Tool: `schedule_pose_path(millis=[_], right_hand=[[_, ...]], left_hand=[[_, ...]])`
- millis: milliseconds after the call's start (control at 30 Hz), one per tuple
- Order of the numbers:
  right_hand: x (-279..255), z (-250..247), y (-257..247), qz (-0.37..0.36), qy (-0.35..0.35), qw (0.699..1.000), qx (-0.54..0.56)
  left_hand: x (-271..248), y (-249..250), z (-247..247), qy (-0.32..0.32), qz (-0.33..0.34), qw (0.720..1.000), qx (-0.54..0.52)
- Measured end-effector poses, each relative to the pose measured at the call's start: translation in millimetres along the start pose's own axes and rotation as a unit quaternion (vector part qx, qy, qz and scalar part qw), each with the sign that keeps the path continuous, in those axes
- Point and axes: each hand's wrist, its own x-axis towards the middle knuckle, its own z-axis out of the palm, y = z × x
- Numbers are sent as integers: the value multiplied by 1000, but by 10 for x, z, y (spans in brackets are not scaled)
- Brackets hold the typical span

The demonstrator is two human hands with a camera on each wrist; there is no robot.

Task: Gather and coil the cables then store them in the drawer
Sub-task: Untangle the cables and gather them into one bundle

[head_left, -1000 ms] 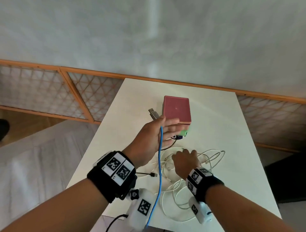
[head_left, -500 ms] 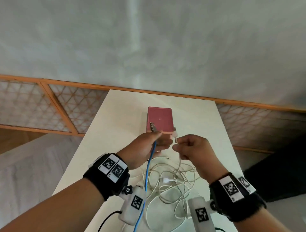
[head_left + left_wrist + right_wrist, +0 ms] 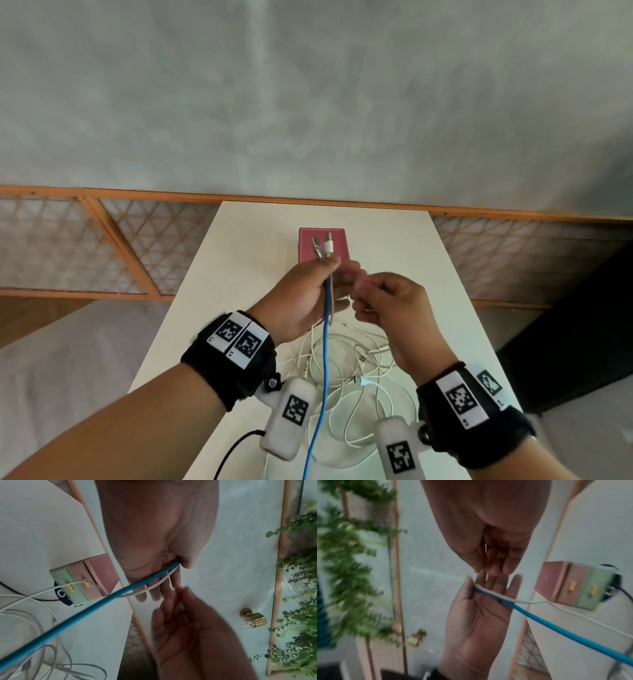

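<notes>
Left hand (image 3: 301, 301) is up over the tabletop (image 3: 239, 274), thumb pinching two cables against the fingers: one blue cable (image 3: 324, 359) and one white cable (image 3: 154, 586). Two plug ends poke up past the thumb, a metal USB plug (image 3: 317, 248) and a white plug (image 3: 329, 245). The blue one drops straight down off the near edge. Right hand (image 3: 390, 308) sits just beside the left, fingers loosely bent and tips nearly touching the left fingers; the wrist views show it holding nothing. Below both hands, a loose tangle of white cables (image 3: 356, 370) lies on the tabletop, too knotted to count, with one thin black cable (image 3: 10, 589) beside it. Behind the hands stands one small drawer box (image 3: 570, 586), pink over green, two drawers with yellow handles, both closed.
</notes>
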Motion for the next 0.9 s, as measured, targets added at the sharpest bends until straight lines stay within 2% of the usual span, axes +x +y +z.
schedule_pose_path(millis=[33, 100, 133, 200, 267, 333, 400, 467, 567, 633, 667, 733, 767, 800, 867, 900], right_hand=[[-40, -45, 93, 65, 4, 996, 62], [-115, -86, 318, 226, -29, 962, 152], [-146, -65, 437, 300, -57, 938, 165], [-190, 76, 641, 383, -135, 901, 154], [-197, 291, 680, 379, -206, 890, 146], [-137, 504, 556, 327, -227, 902, 167], [-33, 582, 376, 335, -186, 893, 236], [147, 570, 227, 330, -158, 897, 247], [333, 473, 93, 310, -125, 915, 228], [383, 419, 101, 306, -102, 922, 216], [378, 401, 122, 307, -94, 922, 219], [305, 388, 220, 307, -93, 921, 221], [252, 395, 290, 308, -93, 921, 217], [197, 395, 381, 307, -96, 922, 216], [29, 409, 535, 302, -118, 919, 223], [-69, 423, 570, 299, -131, 917, 229]], left_hand=[[-54, 43, -7, 9, 3, 1000, -16], [-183, 135, -13, 11, 4, 999, -52], [-259, 172, -7, 4, 3, 998, -63], [-400, 199, 4, -5, -4, 998, -59], [-513, 152, 8, -10, -13, 999, -50], [-634, 55, -32, 0, -30, 999, -40], [-785, -106, -139, 26, -55, 998, -13], [-1000, -305, -286, 53, -92, 994, 9], [-1361, -667, -466, 32, -196, 980, 24], [-1568, -859, -499, 2, -260, 958, 118], [-1656, -888, -485, -11, -267, 941, 208], [-1731, -820, -441, -25, -250, 909, 332], [-1711, -749, -399, -37, -221, 915, 336], [-1657, -691, -361, -28, -182, 935, 305], [-1439, -596, -326, 72, -86, 973, 203], [-1283, -521, -298, 130, -34, 974, 181]])
